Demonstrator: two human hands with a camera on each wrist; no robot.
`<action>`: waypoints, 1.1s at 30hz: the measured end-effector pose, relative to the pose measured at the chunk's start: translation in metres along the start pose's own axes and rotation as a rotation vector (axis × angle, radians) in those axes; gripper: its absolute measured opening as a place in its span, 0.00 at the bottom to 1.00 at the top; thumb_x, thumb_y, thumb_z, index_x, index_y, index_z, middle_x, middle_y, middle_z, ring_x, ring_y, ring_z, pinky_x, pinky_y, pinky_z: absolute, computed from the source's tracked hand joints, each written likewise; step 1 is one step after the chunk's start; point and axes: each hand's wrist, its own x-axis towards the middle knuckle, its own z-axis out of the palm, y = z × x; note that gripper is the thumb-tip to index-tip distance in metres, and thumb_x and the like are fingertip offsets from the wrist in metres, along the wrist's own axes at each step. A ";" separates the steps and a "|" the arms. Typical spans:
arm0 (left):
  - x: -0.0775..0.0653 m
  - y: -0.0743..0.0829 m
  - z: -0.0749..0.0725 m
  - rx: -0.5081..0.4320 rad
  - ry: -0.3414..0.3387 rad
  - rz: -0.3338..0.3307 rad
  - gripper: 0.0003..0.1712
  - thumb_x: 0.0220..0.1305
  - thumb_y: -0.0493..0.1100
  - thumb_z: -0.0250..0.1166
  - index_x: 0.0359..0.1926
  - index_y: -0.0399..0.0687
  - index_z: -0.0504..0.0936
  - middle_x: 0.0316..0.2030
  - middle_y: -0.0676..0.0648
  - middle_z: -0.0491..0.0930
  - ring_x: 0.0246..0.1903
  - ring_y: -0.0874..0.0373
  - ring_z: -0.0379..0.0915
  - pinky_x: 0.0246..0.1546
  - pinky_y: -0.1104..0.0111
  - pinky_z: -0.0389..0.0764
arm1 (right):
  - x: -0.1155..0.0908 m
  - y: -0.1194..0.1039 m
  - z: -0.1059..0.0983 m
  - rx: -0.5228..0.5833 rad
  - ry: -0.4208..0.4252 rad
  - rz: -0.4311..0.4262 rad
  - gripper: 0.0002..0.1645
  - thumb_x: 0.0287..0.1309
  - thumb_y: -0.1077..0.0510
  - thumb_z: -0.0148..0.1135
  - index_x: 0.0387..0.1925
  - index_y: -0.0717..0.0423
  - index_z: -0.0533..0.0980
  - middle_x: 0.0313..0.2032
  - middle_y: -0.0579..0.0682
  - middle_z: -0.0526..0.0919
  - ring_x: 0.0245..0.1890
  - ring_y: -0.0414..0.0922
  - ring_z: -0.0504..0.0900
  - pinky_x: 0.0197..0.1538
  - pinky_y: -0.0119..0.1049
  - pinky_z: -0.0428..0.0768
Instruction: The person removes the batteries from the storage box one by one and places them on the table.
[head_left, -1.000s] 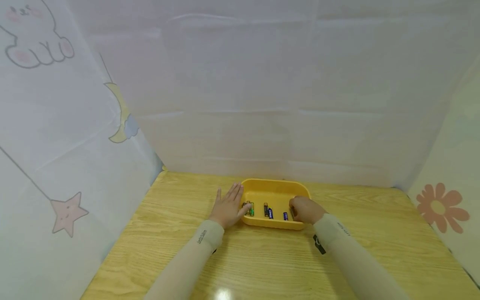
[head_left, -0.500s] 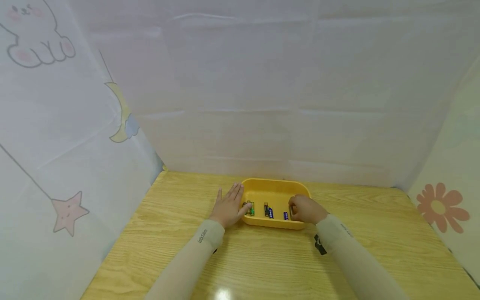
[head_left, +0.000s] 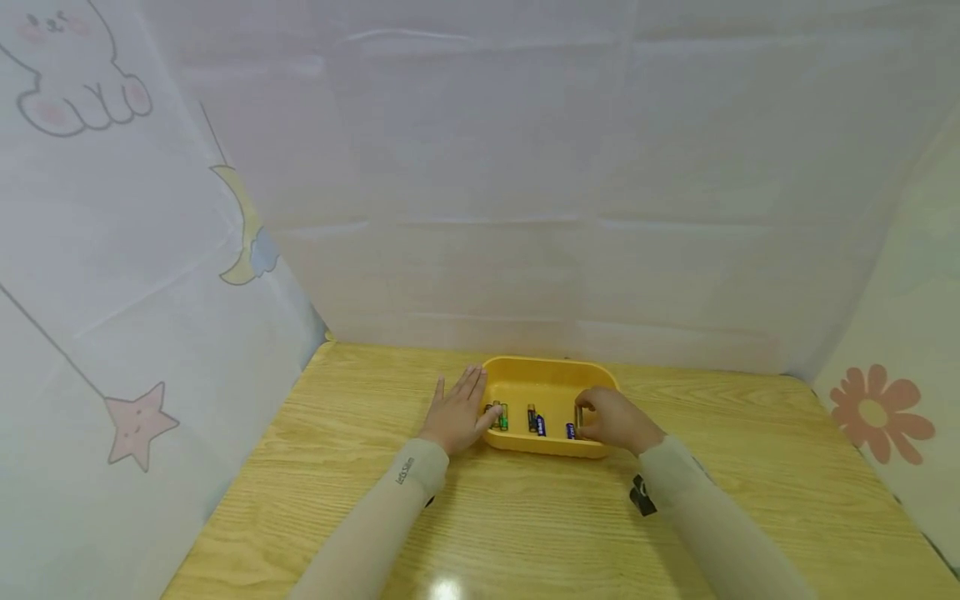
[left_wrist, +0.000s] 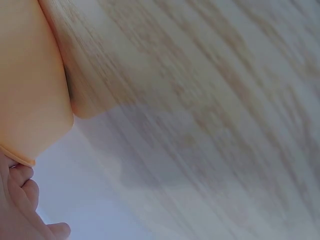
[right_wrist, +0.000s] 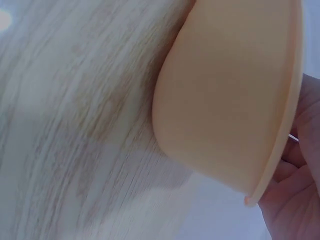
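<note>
We see a pale, creased back sheet filling the far side, with the wood-grained surface spread out below it. A left sheet and a right sheet flank the surface, the latter bearing a reddish flower. Two cream sleeves reach in from the near edge.

Between them, toward the back of the surface, we find a yellow tray, one long side facing us. The right wrist view shows us its smooth outer wall, with part of the hand beyond the rim.

The right hand comes over the tray's right end, its grip pinching one slim battery between thumb and forefinger inside the tray; we cannot tell whether that battery touches the bottom. The left hand lies along the left rim, its grip released, fingers straight and thumb stretched over the near left corner. We notice a dark strap below the right wrist.

Smallest are the batteries lying in the tray. Beside the left thumb we see a green battery among others partly hidden. Near the middle, a dark, copper-ended battery lies alongside a blue, white-lettered battery. Another blue battery sits just left of the pinched one.
</note>
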 end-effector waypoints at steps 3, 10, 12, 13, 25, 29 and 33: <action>-0.001 0.001 -0.001 -0.003 -0.004 -0.004 0.47 0.77 0.70 0.33 0.81 0.43 0.46 0.81 0.46 0.43 0.79 0.54 0.37 0.75 0.40 0.42 | -0.003 -0.002 -0.001 0.026 0.028 0.002 0.26 0.57 0.61 0.74 0.54 0.70 0.78 0.50 0.63 0.82 0.50 0.61 0.81 0.53 0.57 0.81; 0.000 0.001 0.000 -0.021 0.002 -0.005 0.44 0.79 0.68 0.35 0.81 0.43 0.48 0.80 0.45 0.45 0.79 0.53 0.38 0.76 0.41 0.43 | -0.009 -0.009 -0.001 0.111 0.083 0.054 0.29 0.58 0.59 0.73 0.58 0.70 0.76 0.55 0.65 0.80 0.54 0.64 0.79 0.56 0.59 0.79; 0.001 0.001 0.001 -0.020 0.004 -0.004 0.43 0.79 0.67 0.36 0.81 0.43 0.48 0.80 0.45 0.46 0.79 0.53 0.38 0.76 0.42 0.44 | -0.011 -0.010 -0.001 0.131 0.096 0.063 0.30 0.59 0.59 0.73 0.59 0.69 0.76 0.56 0.65 0.80 0.55 0.64 0.79 0.57 0.60 0.79; 0.001 0.000 0.002 -0.018 0.003 -0.004 0.43 0.79 0.66 0.36 0.81 0.43 0.48 0.80 0.45 0.46 0.79 0.53 0.38 0.76 0.42 0.44 | -0.012 -0.010 -0.001 0.142 0.103 0.068 0.30 0.59 0.59 0.73 0.59 0.69 0.76 0.56 0.65 0.80 0.55 0.64 0.79 0.57 0.60 0.79; 0.002 -0.002 0.004 0.003 0.012 0.004 0.45 0.79 0.68 0.32 0.81 0.43 0.46 0.80 0.44 0.45 0.79 0.53 0.38 0.75 0.41 0.45 | -0.028 -0.025 0.004 0.244 0.231 0.050 0.30 0.59 0.57 0.74 0.60 0.65 0.76 0.56 0.62 0.80 0.56 0.64 0.78 0.58 0.61 0.78; 0.002 -0.001 0.004 0.003 0.010 0.001 0.44 0.79 0.68 0.32 0.81 0.43 0.46 0.80 0.45 0.45 0.79 0.53 0.38 0.76 0.41 0.45 | -0.033 -0.032 0.006 0.249 0.260 0.040 0.30 0.59 0.57 0.74 0.60 0.64 0.77 0.56 0.61 0.80 0.55 0.64 0.79 0.58 0.61 0.78; 0.003 -0.002 0.006 -0.002 0.013 -0.001 0.43 0.79 0.67 0.34 0.81 0.43 0.47 0.80 0.45 0.45 0.79 0.53 0.38 0.76 0.42 0.45 | -0.036 -0.040 0.010 0.245 0.288 0.032 0.30 0.58 0.57 0.75 0.59 0.63 0.77 0.55 0.61 0.81 0.54 0.63 0.80 0.57 0.60 0.79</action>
